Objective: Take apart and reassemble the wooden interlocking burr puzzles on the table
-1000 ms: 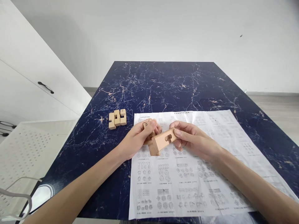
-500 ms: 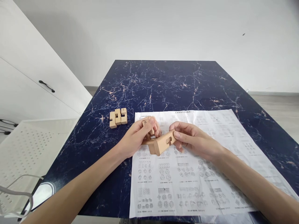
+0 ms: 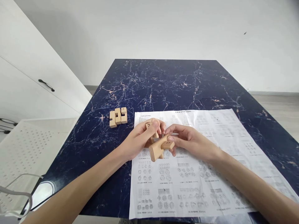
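A dark blue marbled tabletop [image 3: 163, 81] fills the middle of the view, with a white cabinet [image 3: 28, 81] along its left side. A large printed instruction sheet [image 3: 210, 174] lies on the near right part of the tabletop. Above the sheet's far left area the left hand [image 3: 140, 140] and the right hand [image 3: 189, 141] meet, both clamped on a wooden puzzle assembly [image 3: 158, 147] held just over the paper. Farther left, apart from the hands, a small cluster of wooden blocks [image 3: 118, 117] rests on the bare tabletop.
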Demonstrator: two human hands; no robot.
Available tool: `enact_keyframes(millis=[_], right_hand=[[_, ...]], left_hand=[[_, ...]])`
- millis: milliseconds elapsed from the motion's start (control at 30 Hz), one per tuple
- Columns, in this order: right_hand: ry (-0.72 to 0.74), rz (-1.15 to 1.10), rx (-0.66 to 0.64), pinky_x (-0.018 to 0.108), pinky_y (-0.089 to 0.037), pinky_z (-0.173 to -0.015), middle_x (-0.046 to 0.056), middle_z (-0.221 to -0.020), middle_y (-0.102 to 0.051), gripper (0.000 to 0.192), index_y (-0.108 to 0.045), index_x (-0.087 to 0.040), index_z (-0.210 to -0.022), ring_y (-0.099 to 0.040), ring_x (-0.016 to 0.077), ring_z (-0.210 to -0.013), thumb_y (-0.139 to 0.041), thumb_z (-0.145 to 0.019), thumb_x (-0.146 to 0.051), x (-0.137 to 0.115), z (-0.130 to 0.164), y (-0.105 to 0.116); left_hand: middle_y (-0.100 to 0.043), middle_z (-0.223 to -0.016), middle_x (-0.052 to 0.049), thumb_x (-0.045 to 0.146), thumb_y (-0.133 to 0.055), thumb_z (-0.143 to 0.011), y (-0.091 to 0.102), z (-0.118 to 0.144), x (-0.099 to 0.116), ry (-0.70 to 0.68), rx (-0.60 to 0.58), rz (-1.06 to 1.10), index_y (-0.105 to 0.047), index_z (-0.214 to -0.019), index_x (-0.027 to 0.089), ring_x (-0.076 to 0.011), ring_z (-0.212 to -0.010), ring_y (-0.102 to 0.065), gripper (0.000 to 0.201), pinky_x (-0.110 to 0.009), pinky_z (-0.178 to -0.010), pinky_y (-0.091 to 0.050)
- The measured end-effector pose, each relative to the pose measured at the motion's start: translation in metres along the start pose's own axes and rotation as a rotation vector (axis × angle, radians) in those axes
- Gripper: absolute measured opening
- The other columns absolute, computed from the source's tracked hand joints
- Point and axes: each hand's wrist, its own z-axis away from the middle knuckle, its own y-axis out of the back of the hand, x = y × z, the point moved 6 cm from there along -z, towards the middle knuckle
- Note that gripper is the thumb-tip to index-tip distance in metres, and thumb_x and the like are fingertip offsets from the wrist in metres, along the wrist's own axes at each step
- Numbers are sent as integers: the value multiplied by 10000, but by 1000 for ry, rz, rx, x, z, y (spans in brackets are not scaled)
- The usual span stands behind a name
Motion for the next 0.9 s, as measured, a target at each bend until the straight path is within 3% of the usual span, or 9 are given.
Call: enact_keyframes(millis=[167, 400, 733, 900], right_hand=[[7, -14, -23, 327, -594, -716, 13, -844, -748, 264, -678, -214, -1036, -702, 145, -681, -750, -1002, -466, 0, 0, -5], [54, -63, 14, 303, -570, -690, -23, -744, -725, 221, -664, -221, -1015, -690, 134, -648, -756, -1013, -422, -2, 0, -5], [49, -38, 11, 300, -578, -685, -7, -769, -725, 261, -666, -208, -1039, -693, 137, -660, -739, -1023, -459, 1, 1, -6], [45, -77, -64, 284, -600, -697, -4, -789, -731, 234, -668, -193, -1053, -699, 123, -667, -734, -1035, -418, -1, 1, -11]], left_hand=[[-536, -1062, -22, 630, -639, -994, -2, 0, -2, 12, -44, 53, -568, -842, 175, -127, -695, -663, 485, -257, -519, -584], [-555, -940, -9, 651, -672, -965, 0, 1, 1, -6, 93, -27, -564, -789, 180, -113, -716, -586, 514, -225, -568, -531], [-590, -972, -22, 628, -631, -1004, -5, -1, -5, 13, -17, 118, -587, -844, 181, -157, -770, -679, 477, -278, -647, -577], [-555, -931, -7, 584, -623, -1026, -5, 0, -3, -2, 2, 76, -557, -819, 174, -136, -741, -650, 463, -295, -686, -599]])
